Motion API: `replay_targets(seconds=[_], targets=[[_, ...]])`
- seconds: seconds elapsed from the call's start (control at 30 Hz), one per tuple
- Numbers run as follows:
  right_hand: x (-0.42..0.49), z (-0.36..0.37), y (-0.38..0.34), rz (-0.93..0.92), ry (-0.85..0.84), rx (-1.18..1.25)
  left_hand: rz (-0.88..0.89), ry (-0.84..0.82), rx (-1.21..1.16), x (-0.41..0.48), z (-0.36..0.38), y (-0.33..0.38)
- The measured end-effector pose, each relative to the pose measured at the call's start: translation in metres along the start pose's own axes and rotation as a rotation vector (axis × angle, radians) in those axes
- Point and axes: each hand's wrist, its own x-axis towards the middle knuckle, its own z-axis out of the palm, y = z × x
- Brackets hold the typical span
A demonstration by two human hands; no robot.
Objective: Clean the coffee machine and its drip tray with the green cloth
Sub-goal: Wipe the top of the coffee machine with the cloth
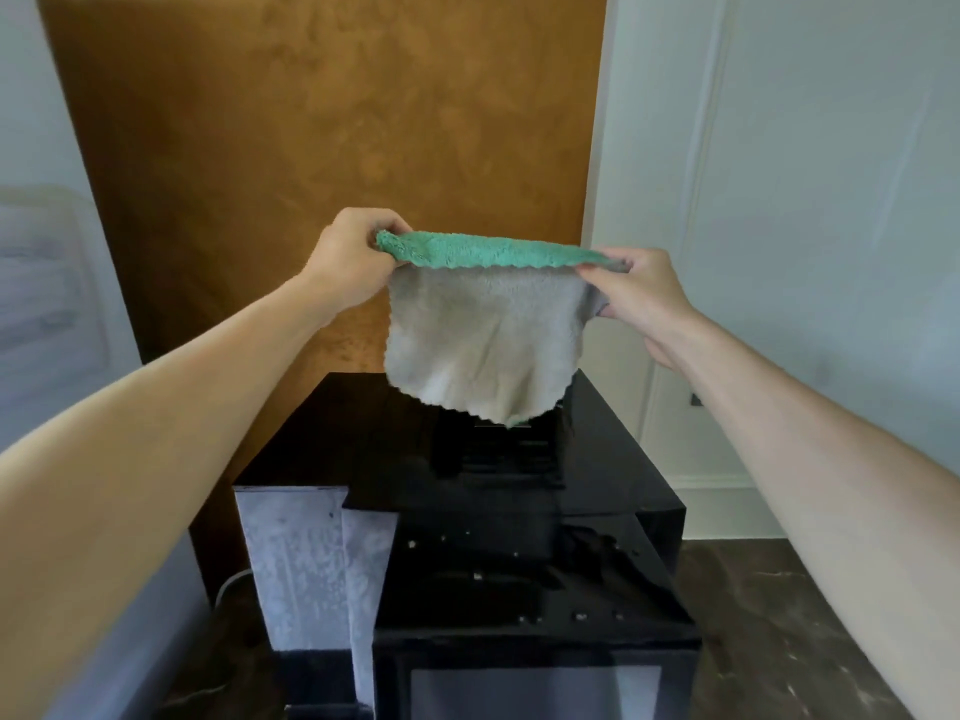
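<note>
I hold the cloth (483, 324) stretched in the air above the coffee machine. It is green on its upper side and grey on the side that hangs toward me. My left hand (353, 257) pinches its left corner and my right hand (644, 298) pinches its right corner. The glossy black coffee machine (457, 491) stands below, seen from above, and the cloth's lowest tip hangs just over its top. A frosted translucent water tank (306, 563) sits on its left side. The drip tray is not in view.
A brown textured panel (322, 148) rises behind the machine, with pale walls to either side. The machine stands on a dark marbled counter (779, 615). A grey cable (231, 584) shows at the machine's left rear.
</note>
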Motion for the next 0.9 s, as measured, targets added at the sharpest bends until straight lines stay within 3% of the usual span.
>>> replay_targets(seconds=[0.1,0.2,0.6,0.8,0.9], targets=[[0.007,0.0,0.002,0.007,0.006,0.056,0.007,0.024,0.005,-0.007,0.004,-0.009],[-0.001,0.0,0.011,0.023,-0.101,0.004,-0.023,-0.043,-0.025,-0.018,0.003,-0.017],[-0.078,-0.044,0.043,0.329,-0.58,-0.01,-0.284,-0.741,-0.014,-0.108,-0.003,-0.014],[-0.114,-0.055,0.039,0.256,-0.715,-0.101,-0.37,-0.678,0.061,-0.151,-0.001,-0.018],[-0.132,-0.058,0.034,0.188,-0.755,-0.166,-0.302,-0.606,0.096,-0.174,-0.007,-0.015]])
